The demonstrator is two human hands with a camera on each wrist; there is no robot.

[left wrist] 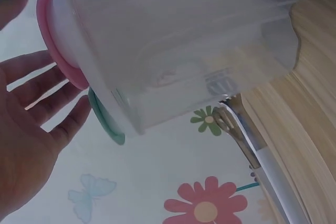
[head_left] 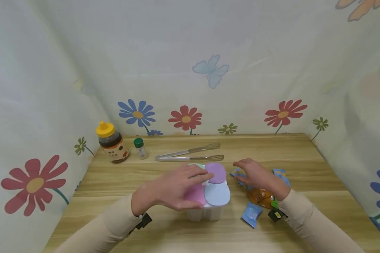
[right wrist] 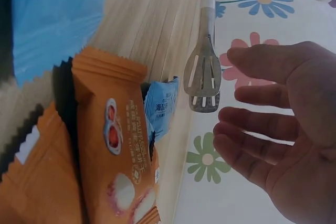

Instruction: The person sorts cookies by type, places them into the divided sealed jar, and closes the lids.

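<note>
Centrally, on the near half of the light wooden desk (head_left: 120, 182), stands a translucent white plastic four-compartment container (head_left: 209, 207) with round pink, green, purple and blue lids. The left hand (head_left: 177, 186) lies across its pink and green lids, grip spread, fingers straight. Right of the container, the right hand (head_left: 256, 175) hovers over a scatter of orange and blue foil snack packets (head_left: 256, 202), grip relaxed, holding nothing. Metal tongs (head_left: 190, 154) lie farther back. Far left stand an amber honey bottle with yellow cap (head_left: 112, 142) and a small green-capped shaker (head_left: 140, 148).
</note>
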